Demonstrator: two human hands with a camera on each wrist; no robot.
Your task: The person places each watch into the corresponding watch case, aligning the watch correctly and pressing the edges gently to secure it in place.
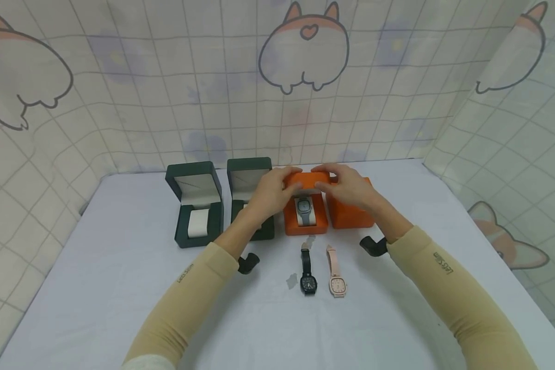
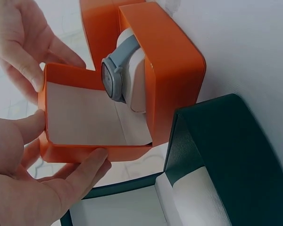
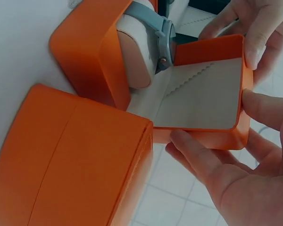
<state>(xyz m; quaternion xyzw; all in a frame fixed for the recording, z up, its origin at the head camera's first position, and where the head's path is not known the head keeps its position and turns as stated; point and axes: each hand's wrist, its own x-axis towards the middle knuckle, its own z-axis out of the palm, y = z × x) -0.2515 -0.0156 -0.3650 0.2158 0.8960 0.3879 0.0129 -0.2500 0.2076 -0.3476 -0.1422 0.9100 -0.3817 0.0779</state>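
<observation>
Both hands hold the raised lid (image 1: 308, 178) of an orange watch box (image 1: 322, 218), one at each side. My left hand (image 1: 271, 192) pinches the lid's left side, thumb on the top edge in the left wrist view. Across from it, my right hand (image 1: 349, 189) grips the right side, fingers bent around the outside wall in the right wrist view. The lid stands open and shows its pale lining (image 3: 198, 94). Inside the base, a grey-blue watch (image 2: 114, 75) is wrapped around a white cushion (image 2: 136, 80).
A closed orange box (image 1: 351, 210) stands right of the open one. To the left are two open dark green boxes, one (image 1: 215, 221) with a white cushion (image 1: 198, 223). A black watch (image 1: 308, 277) and a pink watch (image 1: 336, 280) lie in front.
</observation>
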